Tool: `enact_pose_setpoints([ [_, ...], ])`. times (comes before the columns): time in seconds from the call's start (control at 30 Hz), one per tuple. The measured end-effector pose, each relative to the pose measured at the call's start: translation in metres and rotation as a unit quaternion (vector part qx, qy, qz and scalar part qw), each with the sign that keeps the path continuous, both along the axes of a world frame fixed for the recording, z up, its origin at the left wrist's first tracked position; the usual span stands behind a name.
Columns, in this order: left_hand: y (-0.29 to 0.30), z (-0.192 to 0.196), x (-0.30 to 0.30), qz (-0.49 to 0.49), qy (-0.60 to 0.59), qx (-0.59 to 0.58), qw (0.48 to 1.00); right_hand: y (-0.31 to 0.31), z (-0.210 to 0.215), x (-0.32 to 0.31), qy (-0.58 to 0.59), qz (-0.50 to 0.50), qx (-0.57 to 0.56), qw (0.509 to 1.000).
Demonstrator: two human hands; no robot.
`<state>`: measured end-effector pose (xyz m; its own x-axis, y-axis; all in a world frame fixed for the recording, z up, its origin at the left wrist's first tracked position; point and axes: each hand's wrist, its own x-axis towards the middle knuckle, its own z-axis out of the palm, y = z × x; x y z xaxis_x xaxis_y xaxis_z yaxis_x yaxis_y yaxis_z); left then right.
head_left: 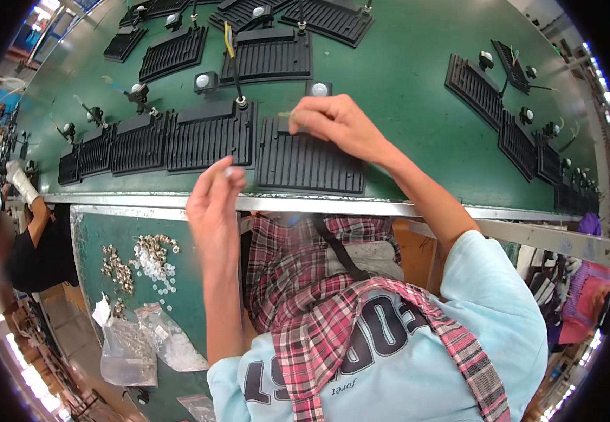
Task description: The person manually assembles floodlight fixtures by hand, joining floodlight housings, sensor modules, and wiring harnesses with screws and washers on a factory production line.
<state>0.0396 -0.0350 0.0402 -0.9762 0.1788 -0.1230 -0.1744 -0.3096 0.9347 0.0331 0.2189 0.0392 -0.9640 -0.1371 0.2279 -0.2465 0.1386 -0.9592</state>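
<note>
A black finned housing (312, 163) lies flat on the green table in front of me. Over its far edge is my right hand (336, 126), fingers pinched around a thin yellowish wire (285, 114) whose tip pokes out on the left. My left hand (213, 200), slightly blurred, is raised at the table's front edge. Between its thumb and fingers sits a small pale piece (230, 171), too small to name. Left of the housing lies another finned housing (210, 137), with a metal cable gland (241, 103) and an upright cable. A black sensor with a white dome (319, 89) rests behind my right hand.
More finned housings (140, 144) line the table to the left, the back and the right (474, 91). On a lower green surface lie brass-coloured fittings (117, 271), pale plastic rings (161, 271) and clear bags (129, 348). Another person's arm (38, 214) shows at far left.
</note>
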Motion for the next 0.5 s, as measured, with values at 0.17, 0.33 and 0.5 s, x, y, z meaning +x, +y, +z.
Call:
enact_pose_setpoints([
  [0.17, 0.049, -0.011, -0.016, -0.061, 0.017, 0.048, 0.997, 0.004, 0.001, 0.005, 0.038, 0.029, 0.037, 0.998],
  [0.33, 0.056, -0.015, -0.02, -0.057, 0.026, 0.035, 0.997, 0.007, 0.0, 0.009, 0.052, 0.042, 0.112, 0.991],
  [0.5, 0.053, -0.02, -0.018, -0.069, 0.066, 0.014, 0.995, 0.003, 0.0, 0.01, 0.062, 0.037, 0.133, 0.988],
])
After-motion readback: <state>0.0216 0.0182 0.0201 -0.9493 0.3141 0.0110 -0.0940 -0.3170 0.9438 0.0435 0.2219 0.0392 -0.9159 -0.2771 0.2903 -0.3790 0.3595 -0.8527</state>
